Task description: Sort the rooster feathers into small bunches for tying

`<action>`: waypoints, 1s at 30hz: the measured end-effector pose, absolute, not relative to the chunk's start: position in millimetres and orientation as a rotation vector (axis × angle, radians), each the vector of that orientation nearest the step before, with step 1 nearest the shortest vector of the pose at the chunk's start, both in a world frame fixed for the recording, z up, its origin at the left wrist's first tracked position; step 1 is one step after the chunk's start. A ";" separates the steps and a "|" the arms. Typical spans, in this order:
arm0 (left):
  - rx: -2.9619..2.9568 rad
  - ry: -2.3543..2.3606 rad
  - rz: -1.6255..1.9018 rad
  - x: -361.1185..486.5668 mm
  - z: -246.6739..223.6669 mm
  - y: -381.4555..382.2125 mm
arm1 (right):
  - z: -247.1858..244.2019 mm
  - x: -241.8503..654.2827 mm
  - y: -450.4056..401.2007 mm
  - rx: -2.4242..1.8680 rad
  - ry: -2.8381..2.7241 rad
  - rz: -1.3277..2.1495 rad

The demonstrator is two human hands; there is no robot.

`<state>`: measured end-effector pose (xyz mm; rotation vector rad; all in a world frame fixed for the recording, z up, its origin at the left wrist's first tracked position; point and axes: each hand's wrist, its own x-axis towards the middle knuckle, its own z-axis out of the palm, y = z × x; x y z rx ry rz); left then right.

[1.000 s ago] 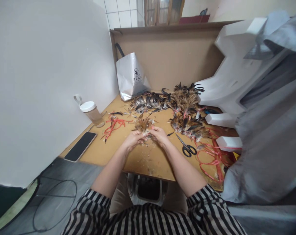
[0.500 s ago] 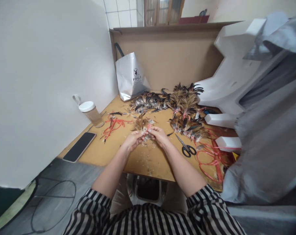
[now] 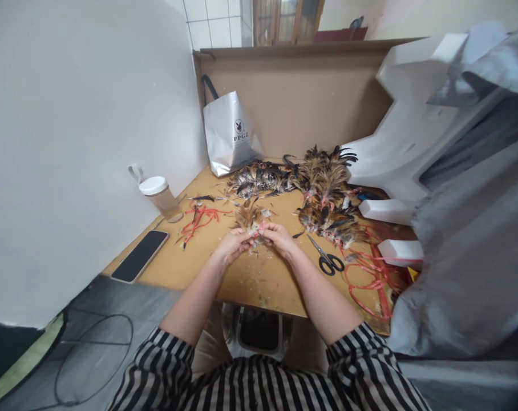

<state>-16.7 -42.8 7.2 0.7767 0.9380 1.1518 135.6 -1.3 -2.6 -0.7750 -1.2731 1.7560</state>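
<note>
Fingers closed on a feather bunch

At the middle of the frame, the left hand pinches the pale base of the bunch, whose brown plumes fan upward. Just beside it, the right hand has thumb and fingertips closed on a bit of pink strip at that same base. Pale fluff litters the worktop below.

Black-handled scissors lie right of centre, near a red strip tangle at lower right. More feather bundles sit above them, beside a dark feather pile in the upper middle. Left of centre lie red scraps; farther left, a phone and a lidded cup. A silver bag stands beyond, upper centre-left.
</note>
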 end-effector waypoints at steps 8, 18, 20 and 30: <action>0.674 0.914 1.189 -13.6 8.6 -43.7 | 1.8 138.0 -2.7 -0.656 -1.177 1.901; 0.664 0.928 1.209 -11.6 6.1 -43.5 | 1.2 138.4 0.1 -0.639 -1.094 1.892; 0.661 0.922 1.207 -11.4 5.7 -43.7 | 0.9 138.7 0.7 -0.630 -1.086 1.888; 0.682 0.908 1.227 -8.5 12.2 -46.7 | 1.1 140.4 0.9 -0.645 -1.120 1.883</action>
